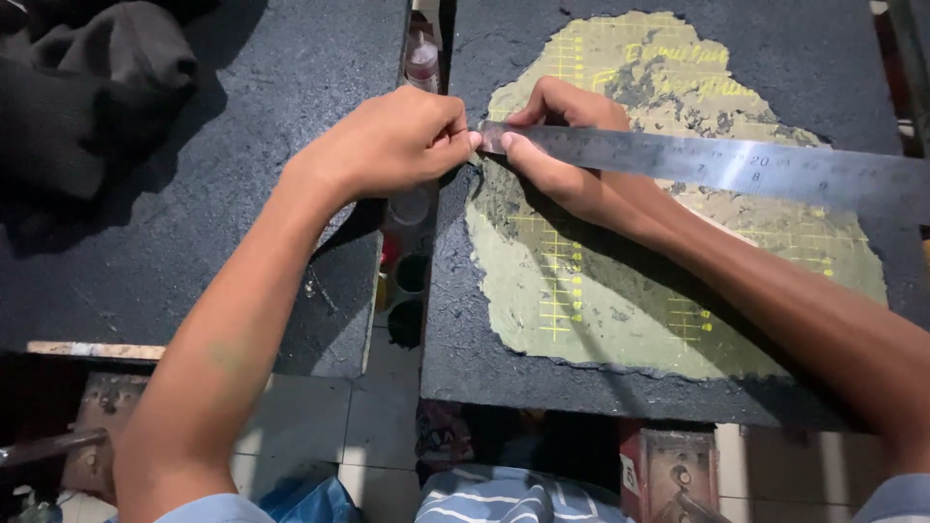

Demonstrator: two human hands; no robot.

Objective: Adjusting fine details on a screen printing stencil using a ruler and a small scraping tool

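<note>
At the left edge of the worn cutting mat (542,320), both hands are meeting on the end of a steel ruler (717,163). The left hand (392,140) is pinching something small against the ruler's tip, fingers closed tight; what it has, I cannot tell. The right hand (562,145) is gripping the ruler's end between thumb and curled fingers. The ruler is lying flat, running toward the mat's right edge. Small bottles and cups (412,242) are sitting in the gap beside the dark board (242,223), and black cloth (87,87) is lying in that board's far left corner.
</note>
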